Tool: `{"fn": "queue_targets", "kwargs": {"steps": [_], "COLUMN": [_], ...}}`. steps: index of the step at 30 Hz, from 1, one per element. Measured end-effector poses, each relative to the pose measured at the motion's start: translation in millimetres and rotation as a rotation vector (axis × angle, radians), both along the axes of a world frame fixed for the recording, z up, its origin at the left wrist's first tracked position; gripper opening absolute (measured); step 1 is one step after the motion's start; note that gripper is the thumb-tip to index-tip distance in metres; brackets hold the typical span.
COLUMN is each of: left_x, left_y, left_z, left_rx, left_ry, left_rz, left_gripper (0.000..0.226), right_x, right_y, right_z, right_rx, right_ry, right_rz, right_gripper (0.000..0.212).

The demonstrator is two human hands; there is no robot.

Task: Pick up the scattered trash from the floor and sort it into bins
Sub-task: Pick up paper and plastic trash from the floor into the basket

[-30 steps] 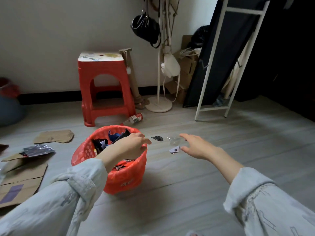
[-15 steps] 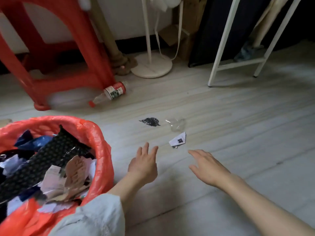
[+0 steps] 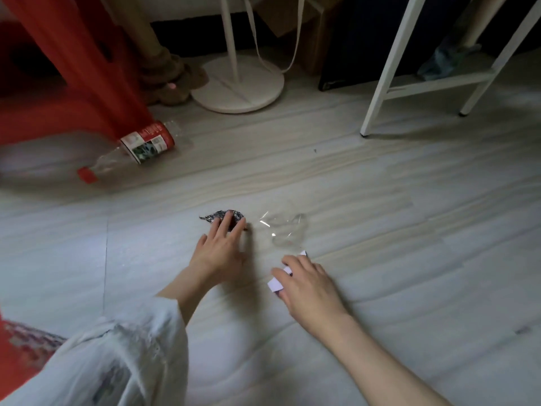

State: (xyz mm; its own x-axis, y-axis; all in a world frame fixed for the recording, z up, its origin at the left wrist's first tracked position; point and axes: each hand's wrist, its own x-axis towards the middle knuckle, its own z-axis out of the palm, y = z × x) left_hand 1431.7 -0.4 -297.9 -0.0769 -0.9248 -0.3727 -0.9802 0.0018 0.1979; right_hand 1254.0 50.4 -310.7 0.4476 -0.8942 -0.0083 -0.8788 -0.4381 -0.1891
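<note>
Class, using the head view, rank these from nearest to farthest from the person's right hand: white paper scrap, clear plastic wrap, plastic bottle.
From the right hand:
1. white paper scrap, under its fingers.
2. clear plastic wrap, just beyond.
3. plastic bottle, far left by the red stool.

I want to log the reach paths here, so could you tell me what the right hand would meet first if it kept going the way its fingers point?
The right hand already lies over the white paper scrap. Beyond its fingertips, the crumpled clear plastic wrap probably comes first, though depth is uncertain.
</note>
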Motion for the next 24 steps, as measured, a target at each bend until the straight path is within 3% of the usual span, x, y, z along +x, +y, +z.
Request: {"fn": "queue_targets", "kwargs": {"steps": [5, 8, 10, 12, 15, 19, 23, 24], "left_x": [-1.9, -2.5, -4.7, -7.0, -8.6, -11.7, -11.5, -9.7], "left_y": [1.0, 6.9, 14.1, 25.5, 48.3, 79.7, 109.5, 118.8], "left_z": [0.1, 3.4, 3.6, 4.0, 5.2, 14.1, 24.8, 26.5], "left_rx": [-0.08, -0.129, -0.163, -0.199, -0.211, -0.126, -0.05, -0.04], "left_ry": [-0.081, -0.075, -0.052, -0.038, -0.03, -0.068, -0.07, -0.065], "left_rz": [-0.013, -0.013, -0.007, 0.017, 0.044, 0.055, 0.072, 0.091], "left_gripper": [0.065, 0.054, 0.044, 0.038, 0.037, 0.033, 0.024, 0.022], "right_x": [-11.3, -14.7, -7.0, 4.7, 13.2, 11.4, 14.9, 13.7], "right_y": [-3.2, -8.6, -24.0, -44.6, -61.8, -43.7, 1.6, 13.9], "right_z": [3.1, 12.0, 23.3, 31.1, 31.6, 18.8, 14.7, 18.7], "right_rx": [-0.09, -0.224, -0.247, -0.087, 0.252, 0.212, 0.122, 0.094], "right_ry": [-0.091, -0.286, -0.349, -0.299, -0.065, 0.057, -0.04, -0.06], "right_rz": [-0.093, -0.217, -0.241, -0.158, 0.0, 0.051, 0.03, 0.042], "right_gripper": [0.035, 0.006, 0.016, 0.017, 0.022, 0.029, 0.006, 0.009]}}
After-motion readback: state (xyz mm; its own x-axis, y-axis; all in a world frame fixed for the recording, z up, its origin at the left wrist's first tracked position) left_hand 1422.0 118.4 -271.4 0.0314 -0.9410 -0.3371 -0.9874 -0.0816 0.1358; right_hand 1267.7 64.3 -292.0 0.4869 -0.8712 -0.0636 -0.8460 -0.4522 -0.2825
